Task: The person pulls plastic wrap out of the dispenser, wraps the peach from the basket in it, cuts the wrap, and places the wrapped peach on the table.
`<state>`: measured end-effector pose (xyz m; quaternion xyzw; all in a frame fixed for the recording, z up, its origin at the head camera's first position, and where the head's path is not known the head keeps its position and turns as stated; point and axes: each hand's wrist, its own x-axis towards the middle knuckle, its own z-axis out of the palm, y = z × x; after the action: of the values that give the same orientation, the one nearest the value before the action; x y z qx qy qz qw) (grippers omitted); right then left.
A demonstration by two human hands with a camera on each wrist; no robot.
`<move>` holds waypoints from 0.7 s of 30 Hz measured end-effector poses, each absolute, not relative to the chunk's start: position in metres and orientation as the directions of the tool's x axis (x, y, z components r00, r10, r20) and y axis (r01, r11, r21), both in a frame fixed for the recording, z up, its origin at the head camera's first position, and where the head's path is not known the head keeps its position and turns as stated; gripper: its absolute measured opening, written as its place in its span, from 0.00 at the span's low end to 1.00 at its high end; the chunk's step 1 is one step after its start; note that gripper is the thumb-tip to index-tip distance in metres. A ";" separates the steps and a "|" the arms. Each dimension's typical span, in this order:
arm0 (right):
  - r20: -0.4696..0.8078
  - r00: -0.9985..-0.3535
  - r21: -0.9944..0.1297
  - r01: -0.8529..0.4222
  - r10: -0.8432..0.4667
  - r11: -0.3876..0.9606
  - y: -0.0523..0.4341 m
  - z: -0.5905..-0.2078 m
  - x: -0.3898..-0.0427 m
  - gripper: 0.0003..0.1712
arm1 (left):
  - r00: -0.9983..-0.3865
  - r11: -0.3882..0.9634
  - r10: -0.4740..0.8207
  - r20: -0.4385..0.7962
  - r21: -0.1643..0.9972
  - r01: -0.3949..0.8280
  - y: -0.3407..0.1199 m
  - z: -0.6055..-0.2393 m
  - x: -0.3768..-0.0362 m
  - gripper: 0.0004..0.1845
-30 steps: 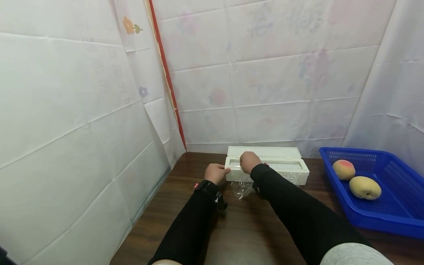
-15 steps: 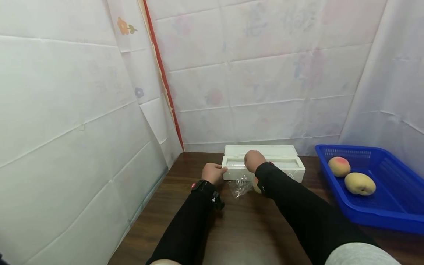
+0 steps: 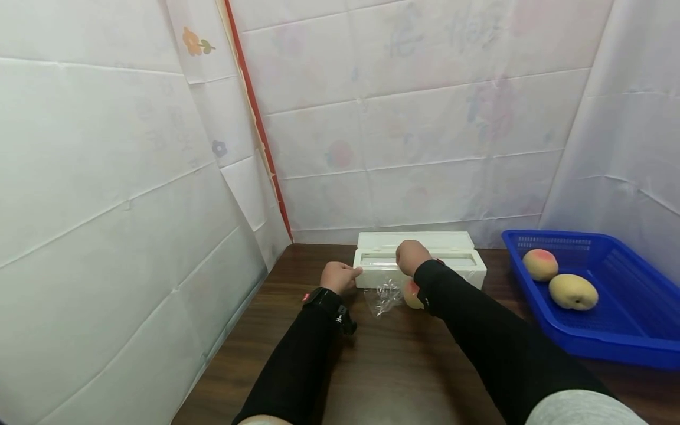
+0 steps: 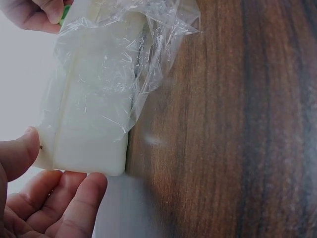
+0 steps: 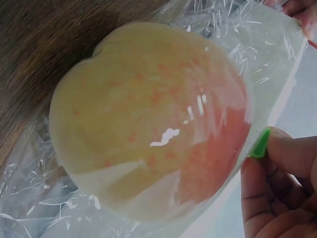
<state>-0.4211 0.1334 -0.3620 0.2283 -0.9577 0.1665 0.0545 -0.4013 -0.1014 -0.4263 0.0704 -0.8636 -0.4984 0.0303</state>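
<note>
A white cling film dispenser (image 3: pixel 366 279) with its lid raised lies at the back of the table. My left hand (image 3: pixel 339 277) holds its left end; in the left wrist view the thumb is on one side and the fingertips on another. My right hand (image 3: pixel 412 257) pinches a small green slide cutter (image 5: pixel 260 144) at the dispenser's edge, seen in the right wrist view. Clear cling film (image 3: pixel 383 298) hangs crumpled over the dispenser's front. A yellow and pink peach (image 5: pixel 153 119) lies under the film in front of the dispenser, partly hidden by my right wrist in the head view.
To the right stands a blue plastic basket (image 3: pixel 611 348) with two peaches, one rounder peach (image 3: pixel 540 264) and one longer peach (image 3: pixel 574 292). The brown wooden table (image 3: pixel 382 366) meets white sheeting (image 3: pixel 425 147) at the back and left.
My right hand has slid rightward along the dispenser with the green cutter. The peach shows more beside my right wrist. My left hand stays at the dispenser's left end. The head view has shifted slightly.
</note>
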 end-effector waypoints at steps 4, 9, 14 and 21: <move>0.193 -0.892 -0.307 -0.450 -0.408 0.839 0.138 -0.363 -0.420 0.29 | -0.989 0.485 -0.150 -0.016 0.870 -0.088 -0.101 -0.425 -0.397 0.19; 0.190 -0.898 -0.329 -0.439 -0.397 0.836 0.143 -0.363 -0.420 0.28 | -0.987 0.484 -0.158 -0.025 0.869 -0.100 -0.101 -0.427 -0.399 0.18; 0.197 -0.901 -0.308 -0.430 -0.386 0.849 0.149 -0.368 -0.425 0.28 | -0.987 0.462 -0.154 -0.039 0.880 -0.107 -0.102 -0.429 -0.402 0.16; 0.208 -0.903 -0.342 -0.427 -0.375 0.837 0.156 -0.366 -0.421 0.27 | -0.987 0.446 -0.154 -0.045 0.888 -0.110 -0.104 -0.430 -0.405 0.16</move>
<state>-0.4215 0.1564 -0.3662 0.2097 -0.9562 0.1933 0.0661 -0.4052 -0.1037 -0.4303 0.0779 -0.8500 -0.5205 0.0212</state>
